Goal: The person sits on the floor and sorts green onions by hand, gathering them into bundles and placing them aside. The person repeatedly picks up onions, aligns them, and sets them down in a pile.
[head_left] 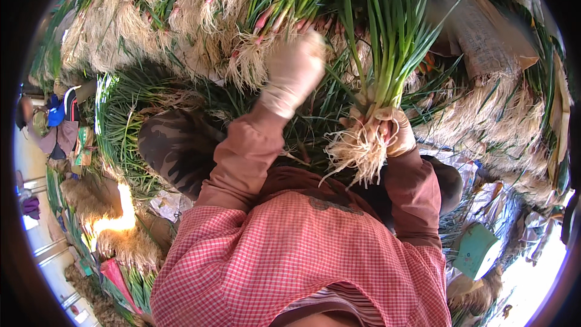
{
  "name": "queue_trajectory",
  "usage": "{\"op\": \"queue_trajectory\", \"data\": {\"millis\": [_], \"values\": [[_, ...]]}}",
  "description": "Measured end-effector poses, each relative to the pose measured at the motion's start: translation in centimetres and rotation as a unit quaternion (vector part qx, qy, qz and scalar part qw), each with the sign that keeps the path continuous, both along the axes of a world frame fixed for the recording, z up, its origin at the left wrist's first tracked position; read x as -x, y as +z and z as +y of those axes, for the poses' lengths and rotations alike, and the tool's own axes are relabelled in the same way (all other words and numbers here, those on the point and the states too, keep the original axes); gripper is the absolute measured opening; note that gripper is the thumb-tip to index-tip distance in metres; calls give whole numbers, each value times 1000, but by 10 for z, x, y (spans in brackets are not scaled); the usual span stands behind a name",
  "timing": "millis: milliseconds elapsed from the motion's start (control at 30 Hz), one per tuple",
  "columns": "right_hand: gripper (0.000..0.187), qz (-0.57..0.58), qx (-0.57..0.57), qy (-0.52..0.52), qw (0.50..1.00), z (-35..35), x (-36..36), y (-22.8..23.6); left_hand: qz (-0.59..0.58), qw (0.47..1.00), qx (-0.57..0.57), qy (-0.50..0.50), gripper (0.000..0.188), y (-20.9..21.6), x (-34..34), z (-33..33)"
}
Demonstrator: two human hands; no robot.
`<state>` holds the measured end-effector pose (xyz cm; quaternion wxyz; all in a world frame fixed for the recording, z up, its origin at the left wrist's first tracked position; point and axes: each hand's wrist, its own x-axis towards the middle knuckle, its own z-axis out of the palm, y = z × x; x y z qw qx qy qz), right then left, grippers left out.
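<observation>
And we're right over the spring onions here, two gloved hands at work! Our right hand (399, 133) has its fingers wrapped around the root end of a bunch of spring onions (390, 69). We see the bunch standing leaves-up, pale roots splaying toward our lap, just in front of the near edge of the big stack of spring onions (109, 42). Over to the left hand (296, 69): it's up at that same near edge, beside the red-tinged bulbs, fingers curled in and blurred, and we cannot tell whether anything is pinched inside.

What about room? We've got a gap between the two hands, floored with dark, loose leaves, and the roots of the bunch hang into it. The stack's root fringe walls us off in front, running from its left end round to the right, where a brown sack (484, 33) lies over the top. Close in, our camouflage-clad knee (175, 148) bounds the left side, with a spread of loose green leaves (130, 124) just beyond it. Behind us on the right, a turquoise bucket (475, 251) sits tilted, well apart from both hands. And nearest of all, our red checked smock (302, 236) fills the lower middle.
</observation>
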<state>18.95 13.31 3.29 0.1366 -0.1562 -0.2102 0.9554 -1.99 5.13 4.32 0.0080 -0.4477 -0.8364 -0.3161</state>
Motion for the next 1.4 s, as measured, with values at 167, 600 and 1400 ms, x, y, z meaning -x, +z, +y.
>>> {"op": "queue_trajectory", "data": {"millis": [167,600,1400], "values": [[32,30,9,0,1000,3,-5,11,37,978,-108,175,17,33,82,-77],[38,147,105,43,983,3,-4,15,-408,819,-205,-346,46,-32,-61,24],[26,376,25,140,916,7,-7,0,-526,730,123,-418,68,13,-61,-26]]}}
